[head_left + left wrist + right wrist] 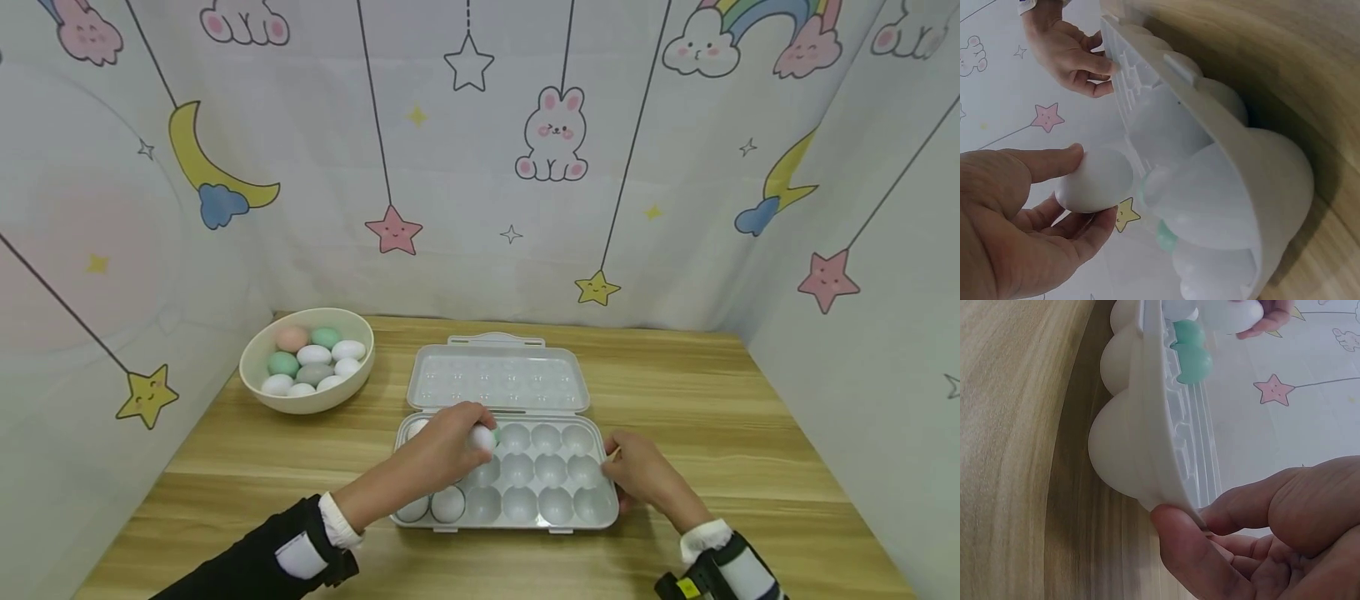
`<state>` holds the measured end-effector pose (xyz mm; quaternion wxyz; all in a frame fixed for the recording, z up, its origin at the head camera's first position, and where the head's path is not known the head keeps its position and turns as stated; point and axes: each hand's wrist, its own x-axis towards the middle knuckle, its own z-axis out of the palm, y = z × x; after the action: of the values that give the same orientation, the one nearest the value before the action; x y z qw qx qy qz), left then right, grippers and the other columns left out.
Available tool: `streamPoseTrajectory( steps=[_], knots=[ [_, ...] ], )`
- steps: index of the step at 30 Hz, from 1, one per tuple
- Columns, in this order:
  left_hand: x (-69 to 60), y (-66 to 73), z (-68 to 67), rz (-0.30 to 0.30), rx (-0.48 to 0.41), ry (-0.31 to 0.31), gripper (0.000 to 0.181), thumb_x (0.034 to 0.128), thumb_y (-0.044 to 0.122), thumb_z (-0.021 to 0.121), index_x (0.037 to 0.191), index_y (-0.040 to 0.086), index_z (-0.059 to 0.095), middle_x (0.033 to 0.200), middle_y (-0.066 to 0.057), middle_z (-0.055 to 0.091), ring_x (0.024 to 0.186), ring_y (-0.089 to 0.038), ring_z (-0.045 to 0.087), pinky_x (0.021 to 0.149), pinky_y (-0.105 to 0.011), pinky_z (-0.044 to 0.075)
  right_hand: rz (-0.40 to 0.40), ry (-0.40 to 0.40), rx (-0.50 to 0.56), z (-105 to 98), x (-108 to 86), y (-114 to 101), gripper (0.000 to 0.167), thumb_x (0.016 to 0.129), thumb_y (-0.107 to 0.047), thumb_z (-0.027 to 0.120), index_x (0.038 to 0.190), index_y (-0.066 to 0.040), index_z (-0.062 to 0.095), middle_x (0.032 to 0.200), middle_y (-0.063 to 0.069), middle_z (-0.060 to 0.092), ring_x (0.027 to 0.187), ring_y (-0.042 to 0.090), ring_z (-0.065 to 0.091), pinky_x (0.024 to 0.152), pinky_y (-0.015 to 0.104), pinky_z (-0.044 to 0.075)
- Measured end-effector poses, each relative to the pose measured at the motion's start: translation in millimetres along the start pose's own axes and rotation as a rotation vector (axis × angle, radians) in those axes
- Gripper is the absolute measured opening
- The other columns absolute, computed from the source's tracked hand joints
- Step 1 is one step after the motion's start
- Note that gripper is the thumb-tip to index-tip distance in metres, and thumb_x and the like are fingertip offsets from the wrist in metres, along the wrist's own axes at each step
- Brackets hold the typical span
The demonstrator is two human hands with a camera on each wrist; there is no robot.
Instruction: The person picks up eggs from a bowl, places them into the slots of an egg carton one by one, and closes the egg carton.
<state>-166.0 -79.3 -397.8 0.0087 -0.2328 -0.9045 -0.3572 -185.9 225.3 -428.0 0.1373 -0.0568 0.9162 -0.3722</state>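
Loading looked partly done: the L hand [450, 437] gripped a smooth white egg [482, 438] just above a frosted white plastic egg carton [519, 503], L of its centre, w/ white eggs [447, 505] & green eggs [1194, 362] in some cups. The R hand [647, 475] pinched the carton's R edge. Next move, I'd judge, called for lowering that egg into a free cup w/o knocking its neighbours. The carton sat, lid [498, 377] open, on a yellowish wood-grain counter [675, 392], nr. a cream round bowl [303, 406] of mixed-colour eggs [314, 374]. White cloth walls [465, 150] w/ cartoon stars [393, 231] & a bunny [552, 146] enclosed 3 sides.
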Motion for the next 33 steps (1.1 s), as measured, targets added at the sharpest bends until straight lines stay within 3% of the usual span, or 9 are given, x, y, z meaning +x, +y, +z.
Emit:
streamPoseTrajectory(
  steps=[8,16,20,25,33],
  knots=[
    [-0.2,-10.7,15.7,0.06,0.142,-0.063,0.028,0.0868,0.002,0.08,0.112,0.003,0.066,0.114,-0.009,0.065,0.105,-0.023,0.064,0.09,-0.038,0.056,0.027,-0.003,0.012,0,2.1,1,0.015,0.088,0.009,0.062,0.102,0.006,0.058,0.072,0.013,0.056,0.048,0.02,0.061,0.043,0.035,0.056],
    [2.7,-7.9,22.0,0.023,0.19,-0.118,0.031,0.0887,0.01,0.081,0.116,0.005,0.068,0.107,-0.004,0.063,0.093,-0.015,0.061,0.08,-0.03,0.057,0.019,-0.004,0.023,0,2.2,2,0.015,0.09,0.009,0.061,0.104,0.007,0.058,0.073,0.013,0.055,0.048,0.02,0.06,0.044,0.036,0.056],
    [3.4,-11.2,26.2,0.041,0.206,-0.13,0.03,0.0873,0.01,0.083,0.114,0.005,0.069,0.102,-0.003,0.064,0.09,-0.013,0.061,0.078,-0.027,0.057,0.025,-0.007,0.021,0,2.2,2,0.015,0.09,0.009,0.062,0.104,0.007,0.057,0.074,0.013,0.055,0.049,0.021,0.06,0.043,0.035,0.056],
    [1.3,-15.0,30.0,0.086,0.243,-0.126,0.031,0.0856,0.011,0.085,0.111,0.005,0.069,0.102,-0.005,0.067,0.092,-0.014,0.064,0.079,-0.027,0.057,0.035,-0.009,0.014,0,2.7,1,0.016,0.09,0.009,0.062,0.105,0.007,0.058,0.075,0.013,0.055,0.051,0.021,0.061,0.043,0.034,0.056],
    [-1.8,-18.7,35.6,0.172,0.331,-0.06,0.033,0.0821,0.013,0.088,0.108,0.006,0.07,0.101,-0.005,0.067,0.096,-0.021,0.066,0.083,-0.034,0.057,0.011,-0.004,0.017,0,1.2,1,0.015,0.089,0.009,0.061,0.104,0.007,0.058,0.073,0.013,0.055,0.048,0.02,0.06,0.043,0.034,0.055]
  ],
)
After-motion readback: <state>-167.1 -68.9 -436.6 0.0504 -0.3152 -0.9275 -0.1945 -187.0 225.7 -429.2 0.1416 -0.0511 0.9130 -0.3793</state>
